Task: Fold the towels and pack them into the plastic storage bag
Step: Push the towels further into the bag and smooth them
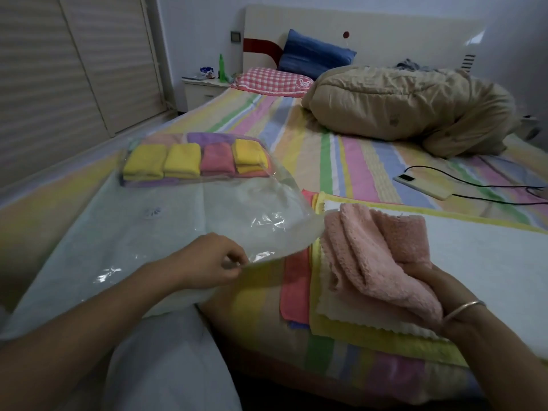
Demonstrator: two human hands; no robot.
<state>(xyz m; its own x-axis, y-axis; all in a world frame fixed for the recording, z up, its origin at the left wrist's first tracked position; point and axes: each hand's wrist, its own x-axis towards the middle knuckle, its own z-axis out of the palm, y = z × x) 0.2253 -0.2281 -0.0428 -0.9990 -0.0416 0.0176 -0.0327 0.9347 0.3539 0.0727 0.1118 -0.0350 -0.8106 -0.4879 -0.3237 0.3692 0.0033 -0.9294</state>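
Currently: left hand (213, 259) sits near 7 o'clock of the view, thumb and fingertips closed in a pinch on the upper lip of the plastic storage bag (178, 221). The lip is raised off the bed (341, 149), so the mouth gapes toward 3 o'clock.

Right hand (444, 295) is at 4 o'clock, fingers curled round the near end of a folded pink towel (385, 256). The towel's free end points to 11 o'clock, just beside the bag's mouth and not yet inside.

Packed towels (195, 161), yellow, pink and purple in rows, sit at the bag's closed end, 10 o'clock. A flat stack of unfolded towels (341, 318) lies under the pink one, at 5 o'clock.

Risks, as judged:
- The fold looks loose and is gripped at one end only, so sliding it in could drag the layers open against the film.
- The pinch is small and the plastic slick. If the lip slips, the mouth collapses onto the towel.
- The rows lie deep in the bag, so a long push may nudge them askew.
- The towel's trailing edge could catch the cream towel on top of the stack.
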